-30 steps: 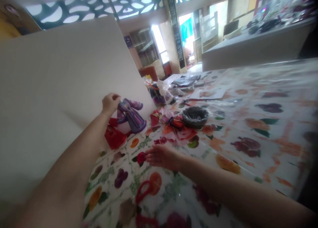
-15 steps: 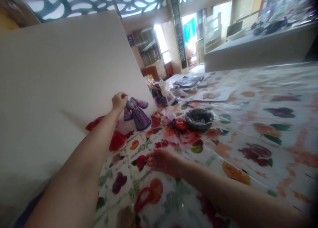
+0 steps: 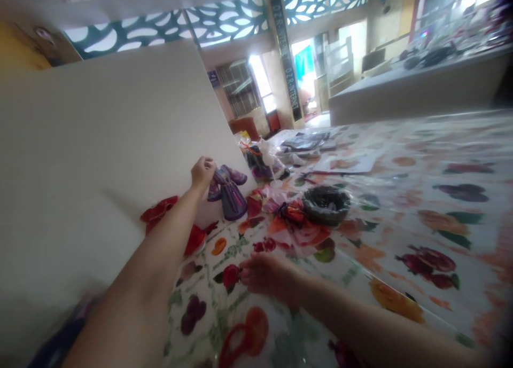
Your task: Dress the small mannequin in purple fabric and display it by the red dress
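Note:
My left hand [image 3: 203, 171] is closed in a pinch at the upper left of a small purple robe [image 3: 232, 200], a doll-sized garment with patterned sleeves and a striped front. The robe hangs upright against the large white board [image 3: 120, 133], its hem near the table. Behind my left forearm a small red garment [image 3: 158, 212] is partly hidden. My right hand [image 3: 268, 277] is stretched out low over the fruit-patterned tablecloth [image 3: 228, 245], holding nothing, fingers extended and slightly blurred. Below it lies a red loop [image 3: 234, 344] that resembles a scissors handle.
A dark round bowl [image 3: 326, 205] wrapped in clear plastic stands right of the robe, beside a bunch of red and orange fabric [image 3: 292, 213]. Papers [image 3: 344, 162] and bagged items [image 3: 258, 157] lie farther back. Another table [image 3: 401, 93] stands beyond.
The view has tilted up a little, so everything sits slightly lower in the picture. Both hands keep nearly the same places relative to the robe and the table.

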The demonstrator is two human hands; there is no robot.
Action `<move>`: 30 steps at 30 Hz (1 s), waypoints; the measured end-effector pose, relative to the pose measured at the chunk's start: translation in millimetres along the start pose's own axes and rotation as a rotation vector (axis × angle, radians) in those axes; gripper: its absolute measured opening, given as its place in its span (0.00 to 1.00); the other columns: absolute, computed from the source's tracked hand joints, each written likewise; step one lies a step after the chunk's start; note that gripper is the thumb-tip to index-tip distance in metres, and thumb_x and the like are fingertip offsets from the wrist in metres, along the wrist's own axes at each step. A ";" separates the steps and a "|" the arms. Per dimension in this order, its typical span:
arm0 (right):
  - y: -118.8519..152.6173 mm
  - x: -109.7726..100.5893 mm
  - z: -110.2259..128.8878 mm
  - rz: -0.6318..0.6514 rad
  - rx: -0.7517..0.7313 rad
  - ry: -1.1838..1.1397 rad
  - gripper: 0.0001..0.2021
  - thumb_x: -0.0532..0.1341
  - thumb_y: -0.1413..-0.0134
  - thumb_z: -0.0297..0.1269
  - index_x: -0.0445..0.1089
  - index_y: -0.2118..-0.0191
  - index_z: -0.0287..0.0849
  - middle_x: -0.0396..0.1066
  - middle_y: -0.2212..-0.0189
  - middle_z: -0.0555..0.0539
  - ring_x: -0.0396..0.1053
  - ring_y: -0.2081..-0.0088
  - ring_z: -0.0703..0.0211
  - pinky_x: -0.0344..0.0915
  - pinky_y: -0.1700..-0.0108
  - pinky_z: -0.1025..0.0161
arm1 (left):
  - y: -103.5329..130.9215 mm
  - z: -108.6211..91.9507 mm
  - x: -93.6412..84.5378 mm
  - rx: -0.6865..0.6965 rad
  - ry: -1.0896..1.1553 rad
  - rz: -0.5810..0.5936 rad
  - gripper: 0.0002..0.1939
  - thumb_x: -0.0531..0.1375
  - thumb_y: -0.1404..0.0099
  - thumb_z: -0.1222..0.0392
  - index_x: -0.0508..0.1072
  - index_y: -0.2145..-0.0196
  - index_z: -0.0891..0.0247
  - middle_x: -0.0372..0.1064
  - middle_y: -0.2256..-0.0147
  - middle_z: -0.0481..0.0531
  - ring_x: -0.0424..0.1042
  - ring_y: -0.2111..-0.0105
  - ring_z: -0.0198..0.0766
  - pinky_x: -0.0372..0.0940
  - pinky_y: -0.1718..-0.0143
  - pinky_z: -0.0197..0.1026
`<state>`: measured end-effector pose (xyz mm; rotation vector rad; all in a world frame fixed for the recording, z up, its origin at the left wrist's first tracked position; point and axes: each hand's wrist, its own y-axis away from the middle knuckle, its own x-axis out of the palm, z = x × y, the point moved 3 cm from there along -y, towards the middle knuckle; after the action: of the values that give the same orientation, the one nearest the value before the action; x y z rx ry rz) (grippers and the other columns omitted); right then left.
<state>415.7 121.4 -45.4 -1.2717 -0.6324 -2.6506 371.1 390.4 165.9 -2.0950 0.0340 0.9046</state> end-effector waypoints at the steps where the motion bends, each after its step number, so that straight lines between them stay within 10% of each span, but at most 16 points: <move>1: -0.5 0.0 0.0 -0.005 0.002 0.002 0.20 0.51 0.34 0.40 0.77 0.63 0.33 0.78 0.69 0.41 0.76 0.70 0.61 0.68 0.60 0.62 | 0.2 -0.1 0.0 0.000 0.001 0.002 0.10 0.59 0.43 0.60 0.72 0.62 0.62 0.74 0.67 0.52 0.73 0.67 0.39 0.66 0.64 0.39; 14: 1.8 3.0 2.0 0.000 0.002 0.025 0.21 0.50 0.34 0.40 0.77 0.63 0.32 0.78 0.69 0.42 0.75 0.70 0.62 0.68 0.62 0.64 | 6.0 -28.8 1.9 0.150 -0.089 -0.004 0.06 0.57 0.40 0.63 0.74 0.66 0.62 0.72 0.62 0.55 0.71 0.61 0.42 0.64 0.53 0.43; 30: 6.6 6.0 6.0 0.030 -0.024 0.025 0.20 0.51 0.35 0.39 0.77 0.64 0.31 0.77 0.72 0.43 0.75 0.70 0.63 0.68 0.61 0.64 | -12.2 -18.9 10.3 0.030 -0.177 0.026 0.09 0.56 0.41 0.66 0.77 0.66 0.64 0.78 0.62 0.56 0.75 0.59 0.43 0.65 0.53 0.42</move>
<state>418.1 118.3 -35.4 -1.2420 -0.5755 -2.6532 393.8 387.9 175.4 -1.9839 -0.0171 1.0951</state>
